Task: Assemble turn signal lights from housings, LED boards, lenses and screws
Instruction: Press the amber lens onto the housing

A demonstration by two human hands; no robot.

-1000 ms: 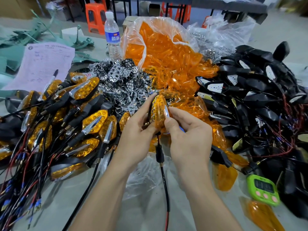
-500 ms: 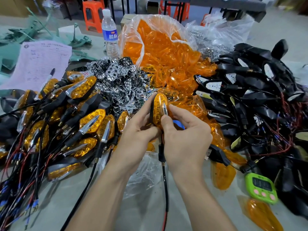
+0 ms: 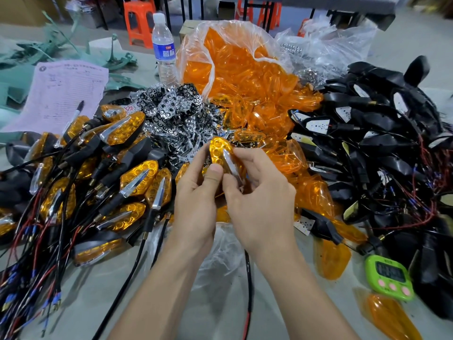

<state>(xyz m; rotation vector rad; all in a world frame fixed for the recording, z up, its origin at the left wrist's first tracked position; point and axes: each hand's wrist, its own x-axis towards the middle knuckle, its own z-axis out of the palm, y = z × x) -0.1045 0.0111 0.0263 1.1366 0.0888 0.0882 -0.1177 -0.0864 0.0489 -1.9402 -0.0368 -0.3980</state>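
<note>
Both hands hold one turn signal light (image 3: 220, 153) over the middle of the table; its amber lens with a chrome strip faces up. My left hand (image 3: 196, 195) grips it from the left, thumb pressed on the lens. My right hand (image 3: 259, 192) curls round its right side, fingertips on the chrome strip. Its black cable (image 3: 248, 278) hangs down toward me. Finished lights (image 3: 137, 177) with wires are heaped at the left. Loose amber lenses (image 3: 242, 77) spill from a clear bag behind. Chrome reflector boards (image 3: 171, 106) lie in the centre, black housings (image 3: 367, 133) at the right.
A water bottle (image 3: 163, 49) stands at the back, a paper sheet (image 3: 66, 92) with a pen at the far left. A green timer (image 3: 389, 276) lies at the near right beside two loose lenses (image 3: 389, 315). Crumpled clear plastic (image 3: 220, 256) sits under my wrists.
The light has tilted so its lens faces me more. My left thumb has slid up onto the lens and my right fingers have closed further round its right side.
</note>
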